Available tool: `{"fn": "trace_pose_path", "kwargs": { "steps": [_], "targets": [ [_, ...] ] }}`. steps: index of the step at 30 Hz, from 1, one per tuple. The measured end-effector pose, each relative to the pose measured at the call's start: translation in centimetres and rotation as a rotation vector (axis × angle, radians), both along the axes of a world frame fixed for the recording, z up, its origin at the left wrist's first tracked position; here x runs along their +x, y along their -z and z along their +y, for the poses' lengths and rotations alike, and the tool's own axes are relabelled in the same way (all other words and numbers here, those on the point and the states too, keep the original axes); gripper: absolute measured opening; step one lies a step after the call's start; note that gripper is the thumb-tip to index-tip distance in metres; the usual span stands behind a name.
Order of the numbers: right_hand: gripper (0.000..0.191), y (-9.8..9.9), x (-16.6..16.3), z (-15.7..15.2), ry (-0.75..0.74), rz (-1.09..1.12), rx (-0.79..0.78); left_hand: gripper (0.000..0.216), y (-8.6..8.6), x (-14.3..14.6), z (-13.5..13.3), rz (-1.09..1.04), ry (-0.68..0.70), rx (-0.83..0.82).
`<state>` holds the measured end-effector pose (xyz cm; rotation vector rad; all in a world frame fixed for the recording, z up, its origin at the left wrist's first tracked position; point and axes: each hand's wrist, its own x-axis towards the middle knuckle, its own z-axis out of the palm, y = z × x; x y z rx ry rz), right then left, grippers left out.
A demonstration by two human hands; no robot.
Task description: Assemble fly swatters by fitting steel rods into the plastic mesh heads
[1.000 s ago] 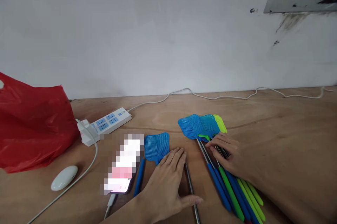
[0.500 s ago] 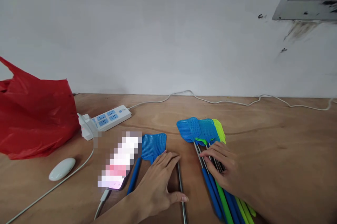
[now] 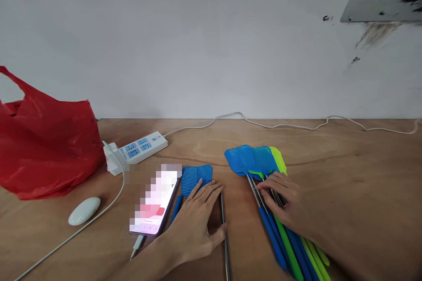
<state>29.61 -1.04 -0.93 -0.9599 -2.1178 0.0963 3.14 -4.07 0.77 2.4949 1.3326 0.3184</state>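
Currently, by label:
Landmark: phone (image 3: 154,206), flat on the wooden table (image 3: 362,171).
Left hand (image 3: 194,224): just right of the phone, palm down, fingers spread flat over a single blue swatter (image 3: 194,177) and touching its bare metal rod (image 3: 224,237).
Right hand (image 3: 285,202): well right of the phone, fingers curled loosely onto the rods of the swatter bundle (image 3: 263,171).
Technique: judged best to keep the bundle pinned while separating one rod, so the handles stay aligned.
Surroundings: power strip (image 3: 138,149), red bag (image 3: 46,149) beyond the phone.

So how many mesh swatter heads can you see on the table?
4: one blue mesh swatter head by the left hand, and two blue plus one yellow-green fanned above the right hand. More may hide underneath.
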Motion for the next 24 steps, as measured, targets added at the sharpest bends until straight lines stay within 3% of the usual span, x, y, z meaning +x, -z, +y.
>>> {"fn": "trace_pose_path", "kwargs": {
  "steps": [5,14,24],
  "targets": [
    [0.016,0.09,-0.13,-0.17,0.001,-0.026,-0.002,0.081,0.39,0.12,-0.24,0.026,-0.021,0.047],
    [0.013,-0.46,-0.02,-0.27,-0.050,-0.032,-0.070,0.070,0.41,-0.51,0.50,0.026,-0.024,0.111],
    [0.005,-0.07,-0.36,-0.79,0.001,-0.249,-0.186,0.058,0.12,-0.72,0.72,0.048,-0.028,0.130]
  ]
}}
